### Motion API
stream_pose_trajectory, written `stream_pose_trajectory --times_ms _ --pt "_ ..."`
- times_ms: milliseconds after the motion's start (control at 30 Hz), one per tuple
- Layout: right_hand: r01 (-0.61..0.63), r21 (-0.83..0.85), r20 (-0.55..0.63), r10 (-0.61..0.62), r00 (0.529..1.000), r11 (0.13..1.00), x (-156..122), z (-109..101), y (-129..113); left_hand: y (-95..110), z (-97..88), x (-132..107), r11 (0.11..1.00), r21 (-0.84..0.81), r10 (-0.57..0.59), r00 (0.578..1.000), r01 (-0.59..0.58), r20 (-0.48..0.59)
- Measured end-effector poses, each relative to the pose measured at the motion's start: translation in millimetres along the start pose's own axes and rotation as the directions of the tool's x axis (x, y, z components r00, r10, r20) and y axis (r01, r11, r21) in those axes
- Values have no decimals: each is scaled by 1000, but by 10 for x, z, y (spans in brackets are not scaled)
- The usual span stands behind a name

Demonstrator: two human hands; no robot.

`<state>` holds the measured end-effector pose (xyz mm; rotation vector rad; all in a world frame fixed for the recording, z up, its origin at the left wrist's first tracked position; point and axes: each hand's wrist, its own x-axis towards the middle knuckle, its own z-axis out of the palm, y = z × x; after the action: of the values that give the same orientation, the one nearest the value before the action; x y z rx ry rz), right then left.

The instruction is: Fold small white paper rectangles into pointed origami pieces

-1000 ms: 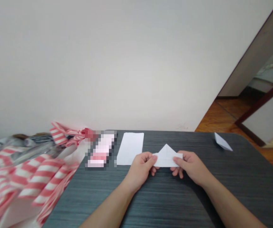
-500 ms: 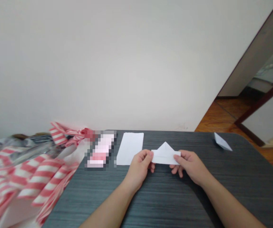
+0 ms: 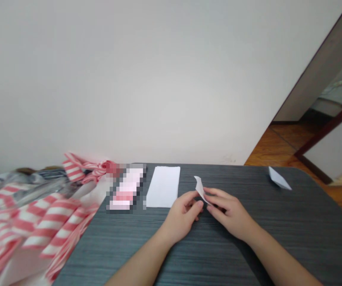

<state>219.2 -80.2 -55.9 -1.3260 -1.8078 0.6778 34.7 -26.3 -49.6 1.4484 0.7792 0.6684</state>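
Note:
A small piece of folded white paper [image 3: 200,188] stands on edge between my hands, just above the dark table. My left hand [image 3: 183,214] pinches its near lower end, thumb and fingers closed. My right hand [image 3: 229,210] has its fingers bent against the paper's right side, with the thumb at its lower end. The fingers partly hide the paper, so its full shape does not show.
White sheets of paper [image 3: 163,186] lie left of my hands on the dark table [image 3: 123,246]. A folded white paper piece [image 3: 279,178] rests at the far right. Red-and-white striped cloth [image 3: 52,218] is heaped at the left, beside a blurred-out pink-and-white patch [image 3: 129,184]. A wall [image 3: 171,79] rises behind.
The folded paper has turned from facing me flat, with its triangular peak up, to nearly edge-on. My hands have come closer together, the right one moving left.

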Motion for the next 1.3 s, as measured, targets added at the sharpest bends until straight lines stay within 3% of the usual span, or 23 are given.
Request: stream_pose_trajectory --times_ms 100,200,300,367,433,533,633,900,1033,1300 --pt "14 19 63 -15 998 1000 -1 4 -34 -27 -16 7 997 71 37 999 -39 24" --pt "33 27 66 -34 997 999 -2 1 -35 -63 -16 23 993 112 35 999 -30 -41" --pt "11 10 -68 -10 998 1000 3 -1 12 -81 -16 34 994 112 20 997 -12 -74" --pt "-56 24 -213 59 975 998 5 0 65 -86 -24 32 994 110 15 998 -9 -56" --pt "-130 99 -282 153 947 987 3 6 123 -92 -34 24 996 94 13 1000 -11 -11" --pt "-220 244 -167 264 950 945 -8 22 191 -104 -39 13 999 47 9 999 -11 48" --pt "-295 269 -67 323 944 917 -23 34 215 -120 -31 20 1000 17 -14 998 13 53" --pt "-346 310 -72 385 920 886 -39 23 229 -137 -46 80 991 -61 -124 989 119 -86" --pt "-377 341 -1 401 916 861 -34 12 229 -125 -34 85 981 -114 -172 975 157 -138" --pt "-416 331 35 430 902 847 -28 3 223 -129 -43 66 988 -8 -152 982 152 -109"
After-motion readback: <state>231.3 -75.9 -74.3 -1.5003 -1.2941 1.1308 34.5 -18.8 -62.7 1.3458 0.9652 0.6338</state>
